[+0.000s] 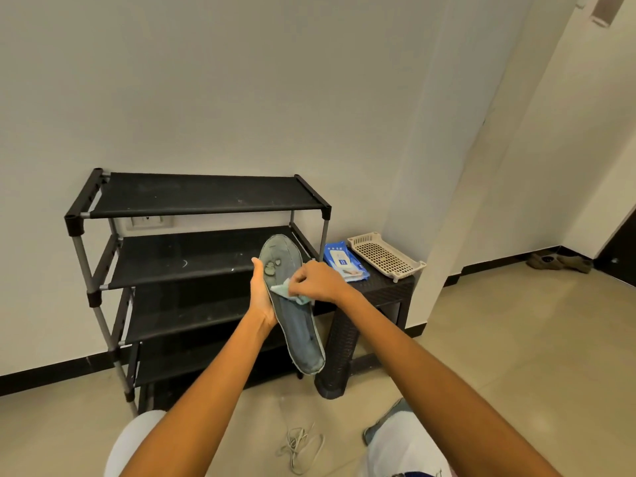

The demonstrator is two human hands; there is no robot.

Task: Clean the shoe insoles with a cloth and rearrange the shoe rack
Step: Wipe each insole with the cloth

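Grey insole (296, 315) sits in the left hand (262, 297) grip while the right hand (318, 282) pinches a cloth (287, 293) against it.

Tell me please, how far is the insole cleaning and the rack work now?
Done: the shoe rack shelves look emptied. In hand: the left hand holds one insole while the right hand rubs it with a cloth. Left: worn spots near its toe, then restocking the rack.
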